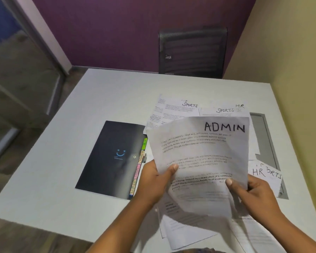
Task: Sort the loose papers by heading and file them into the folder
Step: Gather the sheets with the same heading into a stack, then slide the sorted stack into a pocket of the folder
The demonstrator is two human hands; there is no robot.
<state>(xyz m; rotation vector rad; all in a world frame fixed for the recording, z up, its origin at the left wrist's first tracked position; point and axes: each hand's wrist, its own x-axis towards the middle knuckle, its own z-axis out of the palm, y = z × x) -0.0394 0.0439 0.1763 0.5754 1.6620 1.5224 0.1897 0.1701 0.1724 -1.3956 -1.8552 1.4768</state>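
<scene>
I hold a sheet headed ADMIN up over the white table. My left hand grips its lower left edge, thumb on the front. My right hand pinches its lower right edge. A dark folder lies shut to the left, with coloured tabbed dividers sticking out along its right side. Loose sheets headed SPORTS and HR lie behind the held sheet. More HR and SPORTS sheets lie at the right. Other papers lie under my hands.
A black mesh chair stands at the table's far side against a purple wall. A grey cable hatch is set into the table at the right, partly under papers. A glass partition is at the left.
</scene>
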